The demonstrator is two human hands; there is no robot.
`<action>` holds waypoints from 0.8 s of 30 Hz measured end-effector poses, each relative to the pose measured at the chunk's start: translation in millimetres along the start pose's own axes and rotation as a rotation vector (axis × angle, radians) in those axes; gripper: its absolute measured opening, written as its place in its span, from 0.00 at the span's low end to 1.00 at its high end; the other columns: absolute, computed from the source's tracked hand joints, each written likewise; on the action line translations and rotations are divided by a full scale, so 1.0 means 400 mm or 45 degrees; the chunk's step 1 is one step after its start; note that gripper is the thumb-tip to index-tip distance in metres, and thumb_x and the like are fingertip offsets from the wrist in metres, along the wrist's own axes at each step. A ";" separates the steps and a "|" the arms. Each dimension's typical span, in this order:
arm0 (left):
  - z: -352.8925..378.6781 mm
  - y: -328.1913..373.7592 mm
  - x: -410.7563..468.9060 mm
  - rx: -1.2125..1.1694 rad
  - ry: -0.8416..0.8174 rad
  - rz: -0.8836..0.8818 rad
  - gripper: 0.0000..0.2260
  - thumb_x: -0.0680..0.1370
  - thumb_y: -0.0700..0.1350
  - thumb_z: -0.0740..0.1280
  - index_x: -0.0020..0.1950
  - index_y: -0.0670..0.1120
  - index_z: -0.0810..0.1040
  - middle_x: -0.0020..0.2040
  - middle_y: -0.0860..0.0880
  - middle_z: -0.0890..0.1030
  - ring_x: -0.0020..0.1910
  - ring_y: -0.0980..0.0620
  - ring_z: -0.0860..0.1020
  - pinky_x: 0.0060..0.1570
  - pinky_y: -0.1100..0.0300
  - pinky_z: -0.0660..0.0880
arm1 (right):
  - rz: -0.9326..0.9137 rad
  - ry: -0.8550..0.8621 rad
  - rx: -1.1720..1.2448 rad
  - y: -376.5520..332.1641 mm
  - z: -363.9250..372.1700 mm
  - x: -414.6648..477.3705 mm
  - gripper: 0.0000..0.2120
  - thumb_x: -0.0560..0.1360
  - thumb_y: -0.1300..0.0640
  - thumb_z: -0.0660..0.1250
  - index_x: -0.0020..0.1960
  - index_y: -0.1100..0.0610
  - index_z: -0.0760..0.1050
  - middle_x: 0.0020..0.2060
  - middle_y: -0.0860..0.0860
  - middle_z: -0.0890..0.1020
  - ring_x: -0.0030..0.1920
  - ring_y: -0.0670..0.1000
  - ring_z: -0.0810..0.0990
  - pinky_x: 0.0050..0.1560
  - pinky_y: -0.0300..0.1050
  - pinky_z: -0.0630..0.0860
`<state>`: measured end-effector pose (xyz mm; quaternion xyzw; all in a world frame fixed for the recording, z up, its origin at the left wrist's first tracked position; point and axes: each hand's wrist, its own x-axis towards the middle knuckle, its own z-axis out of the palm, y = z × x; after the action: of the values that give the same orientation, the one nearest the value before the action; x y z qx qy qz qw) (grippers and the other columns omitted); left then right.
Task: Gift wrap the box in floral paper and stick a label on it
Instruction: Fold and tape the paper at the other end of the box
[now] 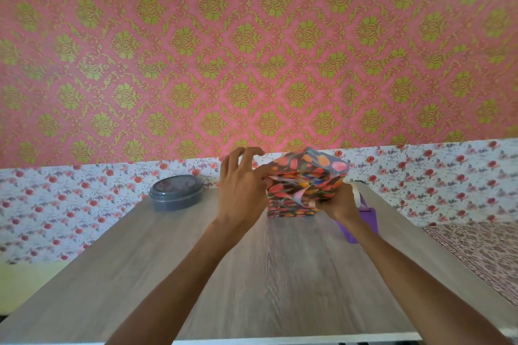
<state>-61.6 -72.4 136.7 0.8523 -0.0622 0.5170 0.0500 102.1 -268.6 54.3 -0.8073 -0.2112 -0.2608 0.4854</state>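
Note:
A box wrapped in dark floral paper (305,182) stands on the far part of the wooden table (252,274). Its near end shows loose folded flaps of paper. My left hand (241,187) is at the box's left side, thumb and forefinger pinching the paper fold, the other fingers raised and curled. My right hand (340,202) grips the lower right flap of the paper at the box's near end. No label is visible.
A round grey lidded container (176,193) sits at the table's far left. A purple tape dispenser (361,221) with a whitish roll lies just right of the box, partly behind my right wrist. A patterned wall stands close behind the table.

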 end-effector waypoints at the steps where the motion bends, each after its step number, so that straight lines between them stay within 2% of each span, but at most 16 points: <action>1: -0.002 0.005 0.002 0.034 0.001 0.077 0.13 0.67 0.41 0.76 0.50 0.52 0.84 0.61 0.48 0.77 0.64 0.42 0.69 0.62 0.45 0.67 | -0.012 0.006 0.007 -0.004 0.001 -0.001 0.21 0.58 0.68 0.83 0.49 0.69 0.82 0.46 0.64 0.84 0.50 0.62 0.83 0.49 0.46 0.74; 3: -0.005 0.020 0.007 0.131 -0.044 0.265 0.14 0.68 0.44 0.75 0.52 0.53 0.83 0.63 0.49 0.77 0.65 0.42 0.69 0.66 0.47 0.63 | -0.040 -0.005 0.004 -0.001 0.002 0.001 0.22 0.58 0.67 0.83 0.49 0.68 0.82 0.45 0.62 0.85 0.50 0.61 0.84 0.49 0.45 0.74; 5: 0.003 0.029 0.013 0.250 -0.058 0.369 0.09 0.68 0.45 0.75 0.47 0.52 0.85 0.61 0.50 0.78 0.64 0.42 0.71 0.67 0.46 0.63 | -0.060 -0.012 -0.003 -0.004 0.000 -0.001 0.23 0.58 0.65 0.84 0.50 0.68 0.82 0.45 0.61 0.85 0.50 0.60 0.84 0.48 0.43 0.73; 8: 0.017 0.026 0.023 0.172 0.028 0.371 0.00 0.69 0.46 0.75 0.38 0.51 0.86 0.55 0.52 0.80 0.60 0.43 0.73 0.64 0.48 0.66 | -0.060 -0.036 0.069 -0.010 -0.009 -0.005 0.31 0.55 0.52 0.83 0.52 0.67 0.82 0.46 0.56 0.84 0.52 0.55 0.82 0.47 0.37 0.73; 9: 0.016 0.027 0.024 0.080 0.037 0.347 0.02 0.70 0.48 0.74 0.37 0.51 0.86 0.54 0.52 0.80 0.59 0.44 0.73 0.62 0.50 0.66 | -0.054 -0.035 0.076 -0.013 -0.011 -0.005 0.31 0.55 0.53 0.84 0.52 0.68 0.82 0.46 0.57 0.84 0.52 0.55 0.82 0.47 0.34 0.72; 10: 0.016 0.030 0.024 -0.010 0.028 0.316 0.04 0.71 0.50 0.73 0.37 0.51 0.85 0.54 0.52 0.80 0.59 0.44 0.72 0.61 0.52 0.65 | -0.043 -0.033 0.055 -0.014 -0.014 -0.002 0.29 0.55 0.58 0.85 0.52 0.68 0.82 0.47 0.59 0.84 0.52 0.58 0.82 0.46 0.32 0.71; 12: 0.009 0.030 0.019 -0.139 0.030 0.238 0.06 0.74 0.52 0.71 0.41 0.52 0.85 0.56 0.52 0.79 0.60 0.44 0.71 0.61 0.53 0.63 | -0.027 -0.027 -0.003 -0.013 -0.015 0.009 0.25 0.58 0.65 0.84 0.52 0.68 0.82 0.48 0.63 0.84 0.53 0.61 0.83 0.47 0.37 0.71; 15: 0.004 -0.001 0.014 -0.206 0.001 0.121 0.10 0.77 0.56 0.66 0.53 0.53 0.81 0.63 0.50 0.74 0.65 0.45 0.67 0.63 0.51 0.62 | 0.000 -0.042 -0.030 -0.008 -0.014 0.019 0.25 0.58 0.64 0.84 0.53 0.67 0.81 0.50 0.62 0.84 0.54 0.61 0.82 0.49 0.42 0.72; 17: 0.008 -0.033 0.020 -0.076 -0.069 0.158 0.12 0.75 0.56 0.70 0.55 0.53 0.80 0.65 0.48 0.73 0.66 0.43 0.66 0.64 0.47 0.63 | 0.019 -0.063 -0.053 -0.011 -0.015 0.022 0.25 0.59 0.63 0.84 0.53 0.67 0.82 0.50 0.62 0.84 0.54 0.61 0.82 0.50 0.46 0.76; 20: 0.012 -0.060 0.031 0.138 -0.071 0.310 0.10 0.69 0.51 0.78 0.47 0.50 0.84 0.58 0.47 0.78 0.61 0.43 0.70 0.59 0.45 0.68 | 0.046 -0.057 -0.054 -0.017 -0.019 0.019 0.22 0.59 0.64 0.83 0.51 0.67 0.82 0.49 0.62 0.85 0.53 0.59 0.83 0.51 0.47 0.77; 22: -0.001 -0.062 0.039 0.102 0.011 0.381 0.10 0.72 0.55 0.73 0.42 0.49 0.84 0.54 0.48 0.79 0.57 0.45 0.71 0.57 0.49 0.67 | 0.055 -0.046 -0.039 -0.012 -0.018 0.017 0.20 0.59 0.66 0.82 0.49 0.68 0.82 0.48 0.62 0.85 0.52 0.60 0.83 0.49 0.46 0.76; 24: -0.017 -0.053 0.042 -0.042 0.063 0.342 0.15 0.76 0.59 0.66 0.44 0.49 0.82 0.54 0.49 0.78 0.56 0.47 0.71 0.55 0.53 0.66 | 0.082 -0.064 -0.057 -0.015 -0.018 0.017 0.21 0.59 0.66 0.82 0.50 0.68 0.82 0.49 0.62 0.84 0.53 0.60 0.82 0.50 0.45 0.75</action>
<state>-56.5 -51.5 154.1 0.8222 -0.1832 0.5389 -0.0041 102.3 -271.7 65.2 -0.8307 -0.1914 -0.2292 0.4698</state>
